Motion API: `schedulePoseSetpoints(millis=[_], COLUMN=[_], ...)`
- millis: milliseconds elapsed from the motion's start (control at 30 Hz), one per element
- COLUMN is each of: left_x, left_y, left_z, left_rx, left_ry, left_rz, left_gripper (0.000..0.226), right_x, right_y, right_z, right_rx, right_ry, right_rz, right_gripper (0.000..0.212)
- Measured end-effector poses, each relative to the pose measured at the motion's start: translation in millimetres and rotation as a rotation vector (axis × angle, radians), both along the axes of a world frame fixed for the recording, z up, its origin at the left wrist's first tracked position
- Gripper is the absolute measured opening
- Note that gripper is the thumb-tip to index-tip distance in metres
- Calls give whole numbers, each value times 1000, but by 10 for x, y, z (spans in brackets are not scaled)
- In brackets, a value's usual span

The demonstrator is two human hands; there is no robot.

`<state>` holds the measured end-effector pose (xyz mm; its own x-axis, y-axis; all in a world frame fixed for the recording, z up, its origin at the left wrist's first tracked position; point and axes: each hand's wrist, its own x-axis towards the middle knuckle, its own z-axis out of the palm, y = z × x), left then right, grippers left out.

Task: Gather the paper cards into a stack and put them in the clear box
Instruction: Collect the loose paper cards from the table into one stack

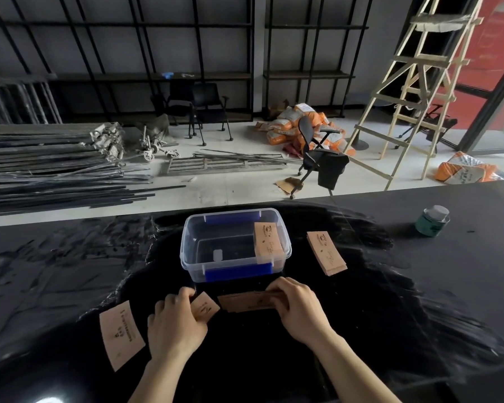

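Observation:
A clear box (186, 251) with blue clips stands on the black table, and one tan paper card (267, 242) leans inside it at its right end. Just in front of the box, my right hand (298, 311) pinches a small stack of cards (246, 302) by its right end. My left hand (175, 324) grips a single card (205, 308) to the left of that stack. Another card (120, 334) lies flat at the near left. A short pile of cards (326, 253) rests to the right of the box.
A green jar with a clear lid (432, 221) stands at the table's far right. Beyond the table's far edge (99, 219) the floor holds metal bars, office chairs, orange sacks and a wooden ladder.

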<state>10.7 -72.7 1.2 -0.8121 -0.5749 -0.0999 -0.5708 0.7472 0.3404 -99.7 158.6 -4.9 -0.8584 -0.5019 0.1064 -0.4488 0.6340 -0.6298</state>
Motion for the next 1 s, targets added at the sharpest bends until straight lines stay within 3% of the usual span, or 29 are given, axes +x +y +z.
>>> schedulePoseSetpoints(millis=[200, 333, 533, 600, 767, 900, 1000], left_x=[19, 33, -115, -194, -322, -238, -82], left_y=[22, -16, -2, 76, 314, 283, 84], left_z=[5, 49, 132, 175, 197, 153, 91], left_rx=[-16, 181, 394, 454, 473, 452, 347], left_ry=[13, 128, 371, 355, 264, 388, 525], left_rz=[-57, 16, -125, -196, -328, -243, -5], left_gripper=[58, 50, 37, 39, 37, 30, 24], right_x=[30, 8, 17, 29, 77, 66, 68], right_y=[-43, -18, -51, -88, -164, -215, -302], right_z=[-27, -23, -11, -15, 2, -8, -9], right_rx=[1, 13, 26, 42, 56, 49, 42], right_ry=[6, -22, -30, -24, 5, 10, 16], right_rz=[15, 59, 83, 83, 114, 106, 103], right_gripper=[19, 21, 21, 22, 48, 31, 25])
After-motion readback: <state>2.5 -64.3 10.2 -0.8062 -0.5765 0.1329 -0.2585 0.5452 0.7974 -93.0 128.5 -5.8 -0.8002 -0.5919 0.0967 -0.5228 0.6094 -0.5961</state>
